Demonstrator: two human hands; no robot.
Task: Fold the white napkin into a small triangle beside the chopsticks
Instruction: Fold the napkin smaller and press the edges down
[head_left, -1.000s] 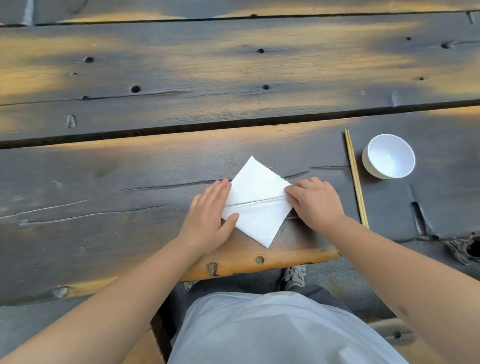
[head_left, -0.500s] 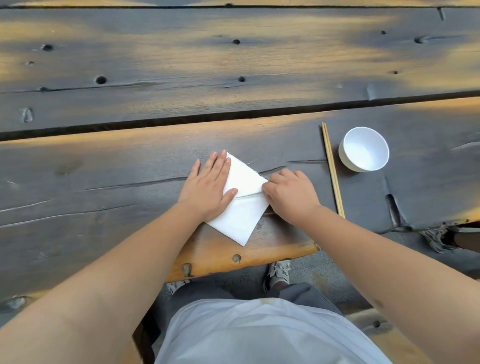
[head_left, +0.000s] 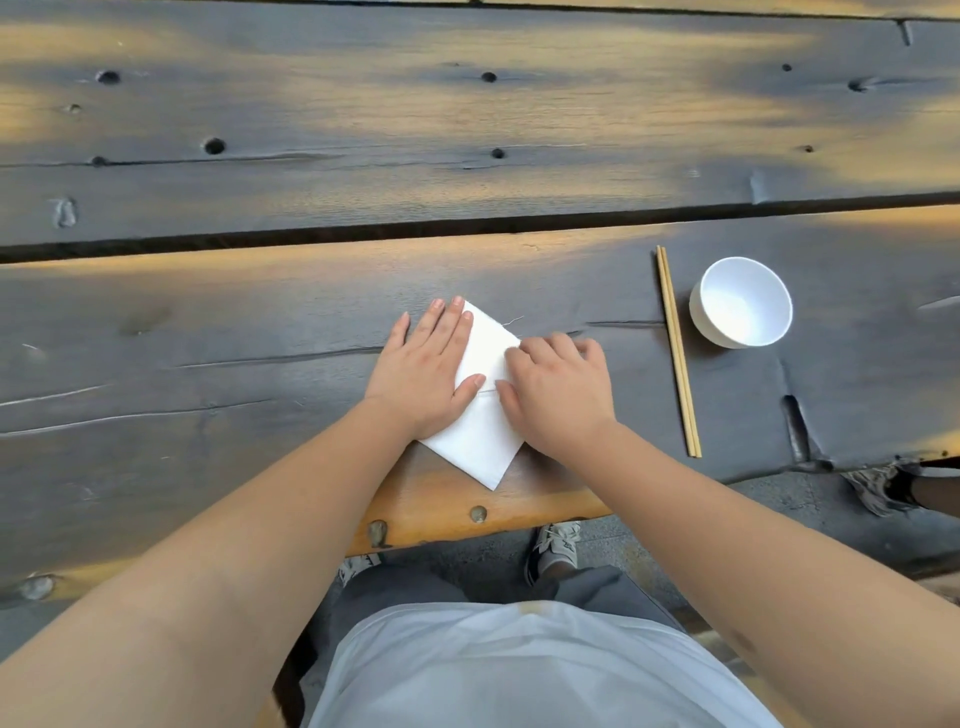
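our left hand (head_left: 423, 371) lies flat and open on the left part of the white napkin (head_left: 480, 434), near the wooden table's (head_left: 208, 322) front edge. our right hand (head_left: 558, 395) presses its right side, fingers loosely curled, gripping nothing. farther right lie the chopsticks (head_left: 678, 353), then a white bowl (head_left: 742, 302).

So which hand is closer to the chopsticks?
Right. The right hand rests on the napkin's right side, nearest the chopsticks; the left hand lies farther off.
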